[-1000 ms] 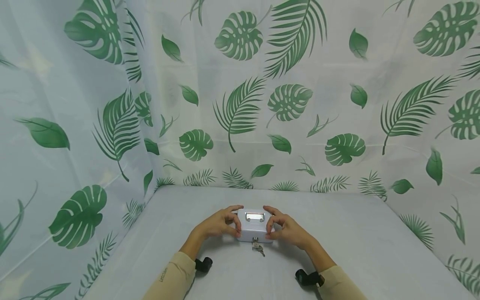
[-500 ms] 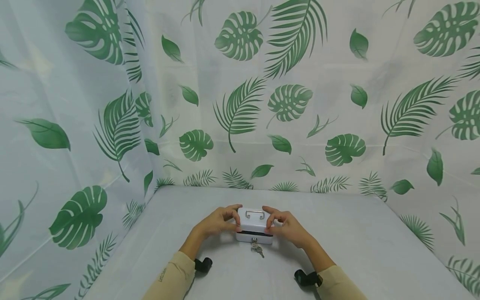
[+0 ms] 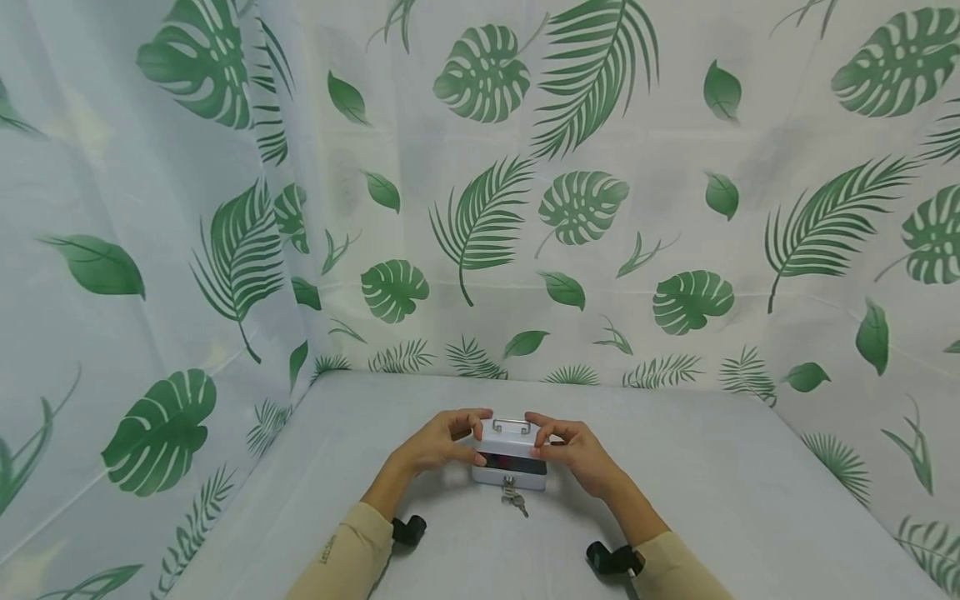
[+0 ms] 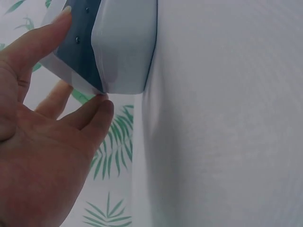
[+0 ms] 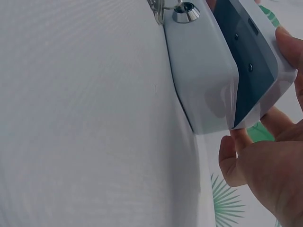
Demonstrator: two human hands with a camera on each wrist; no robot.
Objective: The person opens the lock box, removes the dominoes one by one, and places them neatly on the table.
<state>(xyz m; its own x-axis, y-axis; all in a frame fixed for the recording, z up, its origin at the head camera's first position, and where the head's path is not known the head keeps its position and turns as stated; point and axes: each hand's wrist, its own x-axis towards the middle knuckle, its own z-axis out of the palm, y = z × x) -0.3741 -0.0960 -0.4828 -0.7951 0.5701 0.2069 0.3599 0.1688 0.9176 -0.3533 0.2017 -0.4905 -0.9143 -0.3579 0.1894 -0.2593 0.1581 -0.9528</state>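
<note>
A small white cash box (image 3: 487, 477) stands on the table with its lid (image 3: 506, 442) partly raised, leaving a dark gap along the front. My left hand (image 3: 442, 439) grips the lid's left end between thumb and fingers. At the opposite end, my right hand (image 3: 579, 450) holds the lid the same way. A metal carry handle (image 3: 512, 422) is on top of the lid. The round lock (image 5: 186, 13) is at the front, and a bunch of keys (image 3: 516, 500) hangs from it. Something reddish shows inside the gap, mostly hidden.
The table is covered with a plain white cloth (image 3: 712, 483). Leaf-printed curtains (image 3: 480, 225) rise behind it and on the left. Black wrist cameras (image 3: 408, 531) sit on both forearms near the sleeve cuffs.
The lid has gone from closed to partly raised, tilting up and back in both hands. The dark gap at the front has appeared and widened. The box's base has stayed almost in place.
</note>
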